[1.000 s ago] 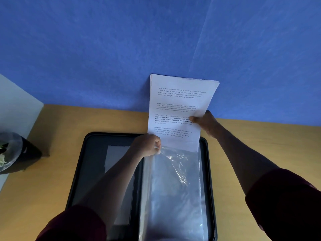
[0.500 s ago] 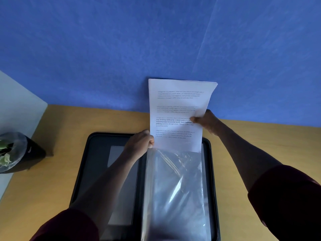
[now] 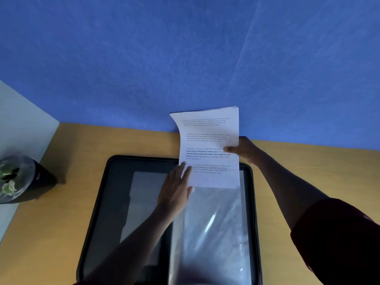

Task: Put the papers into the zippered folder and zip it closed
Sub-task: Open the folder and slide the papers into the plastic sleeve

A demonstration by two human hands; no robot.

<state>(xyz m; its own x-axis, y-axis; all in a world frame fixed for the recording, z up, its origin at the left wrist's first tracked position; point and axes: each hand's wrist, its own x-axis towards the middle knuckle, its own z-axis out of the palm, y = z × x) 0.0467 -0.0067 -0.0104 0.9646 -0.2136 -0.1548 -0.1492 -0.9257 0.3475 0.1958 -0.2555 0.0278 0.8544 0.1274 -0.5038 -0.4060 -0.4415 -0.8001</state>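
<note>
A black zippered folder (image 3: 115, 182) lies open on the wooden desk. Its right half carries clear plastic sleeves (image 3: 213, 229). A stack of printed white papers (image 3: 207, 138) stands upright over the top of the sleeves, its lower edge at the sleeve mouth. My right hand (image 3: 240, 149) pinches the stack's right edge. My left hand (image 3: 176, 188) is flat with its fingers spread, resting against the stack's lower left corner and the sleeve's top left. The left arm hides part of the folder's spine.
A dark pot with a plant (image 3: 18, 179) stands at the desk's left edge by a pale wall (image 3: 20, 120). A blue wall (image 3: 185, 58) rises right behind the desk. Bare desk (image 3: 318, 182) lies right of the folder.
The papers have come down lower toward the sleeve and their top left corner now curls. My left hand has let go of the sleeve edge and spread flat.
</note>
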